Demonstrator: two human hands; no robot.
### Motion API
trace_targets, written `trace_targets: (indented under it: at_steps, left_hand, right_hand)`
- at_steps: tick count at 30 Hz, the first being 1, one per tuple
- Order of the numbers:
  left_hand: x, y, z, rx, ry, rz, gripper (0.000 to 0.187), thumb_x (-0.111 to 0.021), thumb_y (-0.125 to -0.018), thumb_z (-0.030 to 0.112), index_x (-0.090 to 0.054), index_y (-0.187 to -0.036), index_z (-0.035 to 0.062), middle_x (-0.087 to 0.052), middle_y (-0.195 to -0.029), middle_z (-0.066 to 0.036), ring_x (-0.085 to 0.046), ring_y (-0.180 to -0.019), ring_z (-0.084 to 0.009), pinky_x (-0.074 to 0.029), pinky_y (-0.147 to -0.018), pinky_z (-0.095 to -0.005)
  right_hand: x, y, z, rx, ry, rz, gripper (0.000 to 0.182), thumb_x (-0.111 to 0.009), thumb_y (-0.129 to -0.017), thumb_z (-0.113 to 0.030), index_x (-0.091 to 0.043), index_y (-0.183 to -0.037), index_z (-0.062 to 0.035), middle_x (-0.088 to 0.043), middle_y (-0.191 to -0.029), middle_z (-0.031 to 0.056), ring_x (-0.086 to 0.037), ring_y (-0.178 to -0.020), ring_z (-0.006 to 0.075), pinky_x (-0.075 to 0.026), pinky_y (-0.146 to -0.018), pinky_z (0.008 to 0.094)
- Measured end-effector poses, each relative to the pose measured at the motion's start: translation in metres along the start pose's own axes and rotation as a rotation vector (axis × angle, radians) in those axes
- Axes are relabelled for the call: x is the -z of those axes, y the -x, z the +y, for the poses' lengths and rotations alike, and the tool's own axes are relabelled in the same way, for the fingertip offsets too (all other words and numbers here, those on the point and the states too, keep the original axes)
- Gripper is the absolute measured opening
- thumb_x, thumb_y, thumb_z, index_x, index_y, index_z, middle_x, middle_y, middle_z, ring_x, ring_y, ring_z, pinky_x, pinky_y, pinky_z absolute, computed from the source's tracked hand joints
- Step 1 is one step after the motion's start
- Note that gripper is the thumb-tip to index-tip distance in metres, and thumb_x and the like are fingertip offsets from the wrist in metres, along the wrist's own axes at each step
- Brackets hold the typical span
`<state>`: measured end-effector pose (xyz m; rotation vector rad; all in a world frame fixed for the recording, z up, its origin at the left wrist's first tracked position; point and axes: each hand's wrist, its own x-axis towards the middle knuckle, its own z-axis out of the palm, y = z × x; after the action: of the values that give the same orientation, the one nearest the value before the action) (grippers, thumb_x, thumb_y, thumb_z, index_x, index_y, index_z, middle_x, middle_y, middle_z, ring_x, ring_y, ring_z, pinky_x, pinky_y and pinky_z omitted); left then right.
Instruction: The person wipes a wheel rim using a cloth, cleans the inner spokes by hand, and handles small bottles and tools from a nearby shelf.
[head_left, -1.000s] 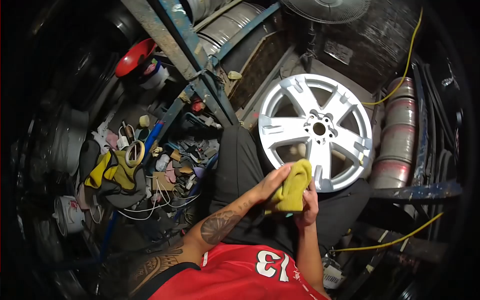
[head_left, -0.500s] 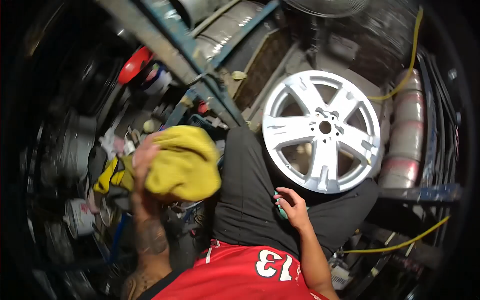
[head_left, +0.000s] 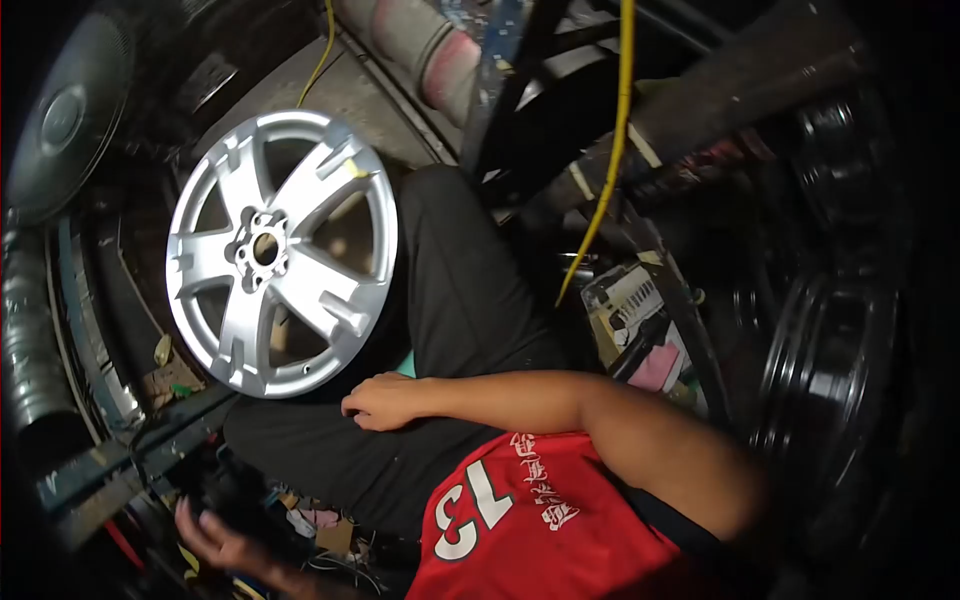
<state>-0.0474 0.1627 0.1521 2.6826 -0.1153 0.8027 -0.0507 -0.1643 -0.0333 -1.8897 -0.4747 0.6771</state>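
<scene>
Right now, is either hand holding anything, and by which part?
The left hand holds nothing visible; whether the right hand grips the teal thing cannot be told.

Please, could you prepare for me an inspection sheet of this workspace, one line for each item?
Surface: what supports the silver wheel is mostly hidden; legs in dark trousers are close beside it.
Job's things: the wheel shows its spoked side; a teal item shows partly near the right hand.
Clutter: paper and cardboard scraps below the left leg.
Hands: the right is on the lap, its grip unclear; the left is blurred, fingers apart, no held item visible.
Cables: a yellow cable or hose hangs beyond the right leg.
Surroundings: a fan and a dark rim.
</scene>
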Motion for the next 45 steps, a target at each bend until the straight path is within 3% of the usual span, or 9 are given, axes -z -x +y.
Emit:
trace_targets:
  at_steps: [6,9,17,22,25,30,33,41,45]
  left_hand:
    - [-0.155,0.011,0.07,0.249,0.757,-0.392,0.03,-0.055,-0.103,0.007,-0.062,-0.129,-0.0059,-0.062,-0.135,-0.016,-0.061,-0.121,-0.027,-0.044,-0.107,-0.0352]
    - [-0.189,0.004,0.091,0.296,0.793,-0.664,0.034,-0.057,-0.105,0.014,-0.061,-0.134,-0.0023,-0.06,-0.139,-0.016,-0.057,-0.128,-0.024,-0.045,-0.107,-0.0374]
    - [-0.211,0.014,0.137,-0.176,0.251,-0.461,0.046,-0.054,-0.106,0.017,-0.047,-0.148,-0.0016,-0.056,-0.142,-0.024,-0.057,-0.129,-0.0392,-0.043,-0.11,-0.0432]
    - [-0.219,0.036,0.13,0.163,0.474,-0.55,0.053,-0.052,-0.108,0.025,-0.039,-0.155,0.0045,-0.056,-0.144,-0.024,-0.055,-0.13,-0.0436,-0.041,-0.109,-0.0443]
    - [-0.216,0.025,0.142,0.194,0.163,-0.649,0.048,-0.048,-0.109,0.032,-0.049,-0.149,0.0057,-0.066,-0.13,-0.023,-0.064,-0.116,-0.0423,-0.047,-0.1,-0.044]
    - [-0.224,-0.008,0.144,0.371,0.233,-0.925,0.048,-0.046,-0.107,0.043,-0.066,-0.128,0.0043,-0.075,-0.101,-0.02,-0.07,-0.097,-0.0393,-0.05,-0.088,-0.047]
    - [-0.233,-0.027,0.142,0.221,0.139,-1.111,0.054,-0.048,-0.104,0.05,-0.074,-0.105,0.002,-0.073,-0.082,-0.019,-0.07,-0.083,-0.0402,-0.051,-0.082,-0.0491]
    - [-0.256,-0.023,0.116,0.199,0.265,-1.123,0.054,-0.05,-0.104,0.049,-0.072,-0.091,0.001,-0.07,-0.08,-0.022,-0.069,-0.081,-0.0428,-0.051,-0.075,-0.0499]
    - [-0.245,-0.034,0.12,0.207,0.293,-1.138,0.051,-0.05,-0.103,0.047,-0.071,-0.093,0.0013,-0.07,-0.08,-0.023,-0.069,-0.084,-0.0442,-0.05,-0.073,-0.0527]
  right_hand:
    - [0.001,0.005,0.005,-0.179,0.176,-0.114,0.038,-0.056,-0.09,-0.023,-0.069,-0.12,-0.0042,-0.073,-0.105,0.021,-0.069,-0.103,0.039,-0.054,-0.09,0.0511]
    - [0.004,0.008,0.004,-0.182,0.192,-0.091,0.035,-0.057,-0.087,-0.023,-0.072,-0.112,-0.0032,-0.074,-0.102,0.0211,-0.071,-0.1,0.0392,-0.055,-0.087,0.0508]
    - [-0.005,-0.003,0.01,-0.171,0.291,-0.128,0.025,-0.062,-0.081,-0.017,-0.078,-0.094,-0.0024,-0.076,-0.098,0.0194,-0.073,-0.094,0.0375,-0.057,-0.082,0.0484]
    - [-0.004,-0.001,0.006,-0.221,0.297,-0.11,0.023,-0.064,-0.079,-0.011,-0.079,-0.094,-0.0026,-0.076,-0.097,0.0196,-0.074,-0.095,0.0354,-0.057,-0.081,0.0466]
    - [-0.001,0.0,0.007,-0.244,0.298,-0.117,0.023,-0.063,-0.079,-0.012,-0.078,-0.093,-0.0011,-0.076,-0.097,0.0205,-0.074,-0.095,0.0365,-0.057,-0.082,0.047]
    - [-0.002,-0.007,0.015,-0.273,0.27,-0.124,0.026,-0.059,-0.082,-0.014,-0.076,-0.095,0.0006,-0.075,-0.096,0.0233,-0.073,-0.096,0.0398,-0.057,-0.083,0.0493]
    - [0.004,-0.007,0.014,-0.289,0.238,-0.148,0.029,-0.057,-0.084,-0.015,-0.075,-0.101,0.0004,-0.074,-0.099,0.0244,-0.072,-0.098,0.041,-0.056,-0.084,0.0507]
    - [-0.007,-0.024,0.026,-0.472,0.156,-0.098,0.032,-0.057,-0.087,-0.019,-0.069,-0.112,-0.0012,-0.072,-0.106,0.0252,-0.069,-0.101,0.0428,-0.054,-0.088,0.0516]
    - [-0.012,-0.021,0.031,-0.343,0.175,0.089,0.031,-0.06,-0.087,-0.021,-0.068,-0.108,0.0001,-0.071,-0.104,0.0261,-0.068,-0.098,0.0439,-0.054,-0.088,0.0516]
